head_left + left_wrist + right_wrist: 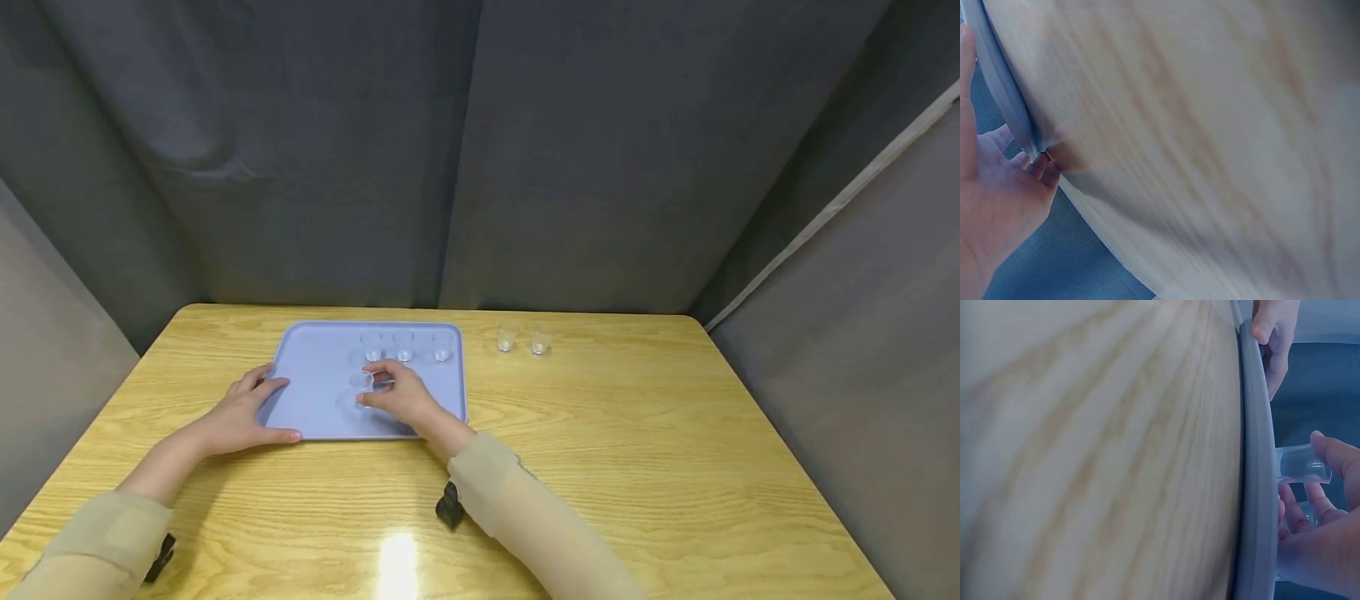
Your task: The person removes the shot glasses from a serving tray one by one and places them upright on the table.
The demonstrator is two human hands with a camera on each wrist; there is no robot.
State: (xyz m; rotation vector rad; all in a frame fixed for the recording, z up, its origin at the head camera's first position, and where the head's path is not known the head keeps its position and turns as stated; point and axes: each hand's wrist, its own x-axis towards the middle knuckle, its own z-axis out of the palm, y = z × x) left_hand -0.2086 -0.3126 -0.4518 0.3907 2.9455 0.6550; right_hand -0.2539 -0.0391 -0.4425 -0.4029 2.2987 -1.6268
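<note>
A light-blue tray (pixel 315 367) lies on the table, and my left hand (pixel 243 412) rests around its front left corner. The fingers of that hand spread along the left rim while the thumb lies along the front rim. Over the middle of the tray, my right hand (pixel 401 392) holds a small clear cup (pixel 362 382) between thumb and fingers. In the right wrist view this cup (pixel 1304 464) is close against the tray surface. Behind it on the tray stand three more clear cups, a left one (pixel 372 347), a middle one (pixel 404 347) and a right one (pixel 442 347).
Two further clear cups, one nearer the tray (pixel 507 337) and one farther right (pixel 540 340), stand on the wooden table (pixel 637 433) beyond the tray's right side. Dark grey curtains (pixel 315 167) hang behind the table and at its sides.
</note>
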